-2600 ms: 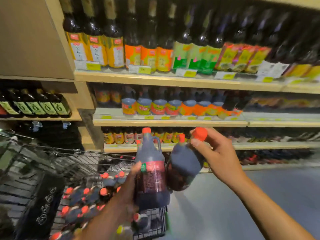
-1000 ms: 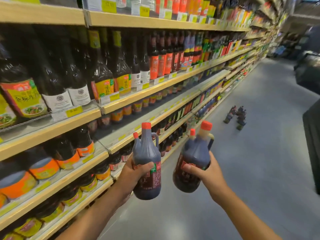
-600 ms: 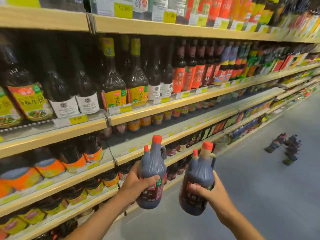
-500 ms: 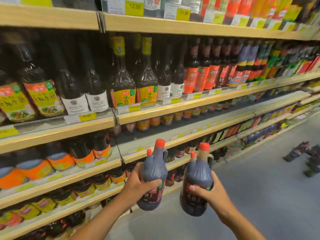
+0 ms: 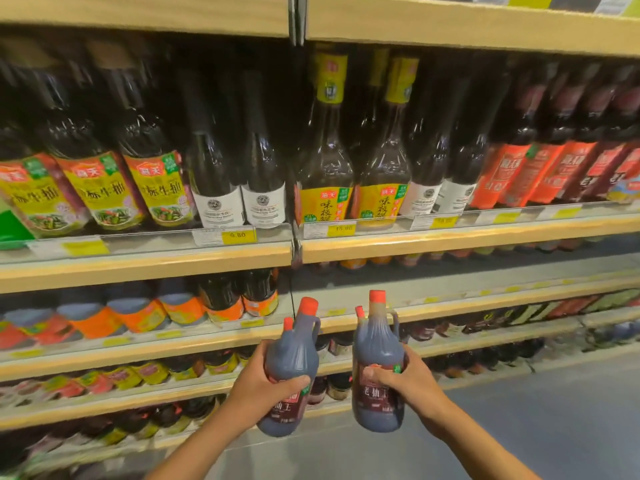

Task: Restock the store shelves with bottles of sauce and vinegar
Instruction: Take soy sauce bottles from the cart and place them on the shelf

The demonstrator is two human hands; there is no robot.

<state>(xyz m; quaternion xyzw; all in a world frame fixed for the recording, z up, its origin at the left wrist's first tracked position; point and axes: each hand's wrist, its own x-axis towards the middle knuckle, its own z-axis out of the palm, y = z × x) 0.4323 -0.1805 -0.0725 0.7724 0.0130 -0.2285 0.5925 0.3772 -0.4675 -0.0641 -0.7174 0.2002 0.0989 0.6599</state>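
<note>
Two jugs of dark sauce, one per hand, both held in the air in front of the shelves, above the grey floor (image 5: pixel 554 410). My left hand (image 5: pixel 263 386) is wrapped around the body of the left jug (image 5: pixel 294 358), fingers across its red label; the jug leans a bit to the right. My right hand (image 5: pixel 405 379) is clamped on the right jug (image 5: pixel 377 358), thumb over the label; it stands about upright. Each jug: red cap on the neck, a second small red cap beside it, side handle, filled dark nearly to the neck. The jugs are just beside each other, not touching as far as I can see.

On the upper shelf (image 5: pixel 450 237), tall dark bottles: three with yellow-green labels (image 5: pixel 100 192) on the left, two with white labels (image 5: pixel 239 206), two with yellow labels (image 5: pixel 323 202), two more with white labels (image 5: pixel 436 199), then red labels (image 5: pixel 530 174) on the right, too blurred to count. Yellow price tags (image 5: pixel 239 234) on the rail. On the shelf below, squat bottles with orange labels (image 5: pixel 138 315); to their right the shelf board (image 5: pixel 450 282) is bare. Lower rows too blurred to count.
</note>
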